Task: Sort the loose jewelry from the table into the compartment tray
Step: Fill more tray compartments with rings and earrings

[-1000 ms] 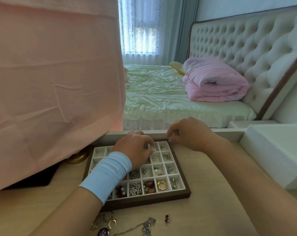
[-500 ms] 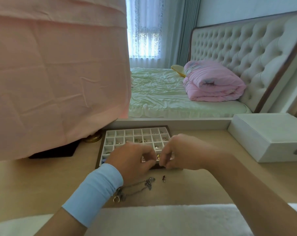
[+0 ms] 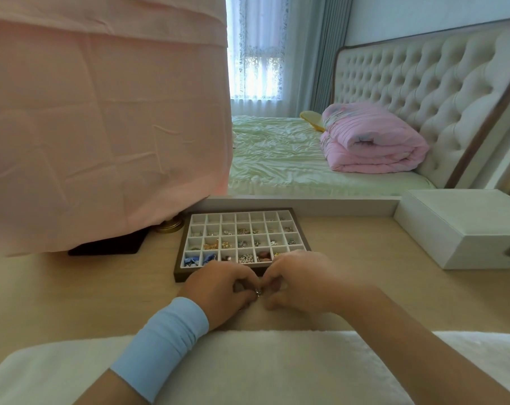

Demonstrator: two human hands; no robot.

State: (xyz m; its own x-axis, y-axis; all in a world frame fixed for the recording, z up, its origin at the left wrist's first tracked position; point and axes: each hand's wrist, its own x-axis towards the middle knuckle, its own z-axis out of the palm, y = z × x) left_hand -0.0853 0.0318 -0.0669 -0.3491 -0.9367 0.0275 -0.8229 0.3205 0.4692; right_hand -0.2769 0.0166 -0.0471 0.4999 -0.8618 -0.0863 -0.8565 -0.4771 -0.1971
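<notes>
A small silvery piece (image 3: 258,292) pinched between the fingertips of the left hand (image 3: 218,289) and the right hand (image 3: 302,283) was mostly covered and too small to identify. The right hand hid the near right corner of the dark-framed white compartment tray (image 3: 186,244), whose contents were too tiny to name. A hanging pink cloth (image 3: 101,127) hid all but a round gold base (image 3: 169,226), and the right edge cut off a white box (image 3: 467,229)

L grip (image 3: 218,290) & R grip (image 3: 297,283) tip to tip, both w/ curled fingers on sm. silver piece (image 3: 258,292)
</notes>
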